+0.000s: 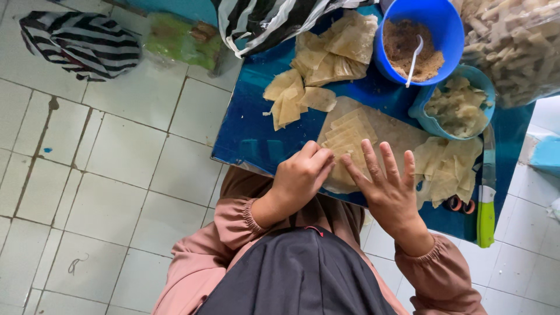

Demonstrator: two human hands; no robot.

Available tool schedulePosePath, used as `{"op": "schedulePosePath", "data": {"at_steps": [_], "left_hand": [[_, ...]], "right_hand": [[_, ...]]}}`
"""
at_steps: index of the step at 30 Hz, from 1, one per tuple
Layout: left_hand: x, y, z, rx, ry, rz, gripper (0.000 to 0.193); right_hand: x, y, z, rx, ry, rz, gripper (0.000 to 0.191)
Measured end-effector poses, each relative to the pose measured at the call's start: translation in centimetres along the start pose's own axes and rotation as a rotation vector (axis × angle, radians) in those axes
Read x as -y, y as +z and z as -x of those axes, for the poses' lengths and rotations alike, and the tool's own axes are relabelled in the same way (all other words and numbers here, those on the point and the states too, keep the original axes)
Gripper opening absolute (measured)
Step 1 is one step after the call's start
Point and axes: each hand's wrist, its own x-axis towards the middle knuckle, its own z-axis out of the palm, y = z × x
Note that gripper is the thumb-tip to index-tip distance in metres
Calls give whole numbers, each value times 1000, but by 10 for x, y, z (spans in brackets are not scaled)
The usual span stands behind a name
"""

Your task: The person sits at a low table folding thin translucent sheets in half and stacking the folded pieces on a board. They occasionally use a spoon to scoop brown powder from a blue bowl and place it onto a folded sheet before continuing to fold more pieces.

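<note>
On a low blue table, seen from overhead:
Surface: glossy blue table [251,137] standing on a floor of pale square tiles [116,192] with dark, stained grout
Room: a striped black-and-white bag [81,41] lies on the tiles to the far left; clear plastic bags sit along the table's far edge
Board: a pale, worn cutting board [402,135] lies flat near the table's front edge
Wrappers: a stack of thin, pale yellow square dough sheets [347,135] rests on the board, its long axis running diagonally from the hands up toward the bowls
Left hand: left hand [300,175] curled, fingertips pinching the near edge of the stack
Right hand: right hand [388,189] open, fingers spread, palm down just beside the stack, partly over the board
Other piles: loose, crumpled sheets [332,52] heaped farther back and at the right
Bowls: a round blue plastic bowl [434,20] holds brown crumbly filling with a white spoon [414,58]; a smaller light blue bowl [478,81] holds pale scraps
Tool: a green-handled knife [485,216] lies at the right edge
Clothing: dusty pink sleeves with gathered cuffs
</note>
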Motion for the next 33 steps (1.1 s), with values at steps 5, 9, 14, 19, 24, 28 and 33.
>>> {"op": "schedulePosePath", "data": {"at_steps": [5,9,14,19,24,28,33], "left_hand": [[4,0,-3,-6,33,-29,28],[5,2,-7,15,34,-65,29],[5,0,-10,1,52,-66,28],[3,-2,-11,69,39,-29,29],[1,6,-25,29,22,0,16],[5,20,-49,45,24,32,12],[15,28,-59,98,-19,-13,13]], "right_hand": [[-19,7,-11,51,-36,67,68],[-35,10,-22,66,-59,31,66],[-46,8,-32,100,-72,190,68],[-45,7,-31,91,-50,275,63],[-45,7,-26,57,-20,171,60],[-49,4,-24,44,25,-59,57],[-56,0,-29,-62,202,-330,58]]}}
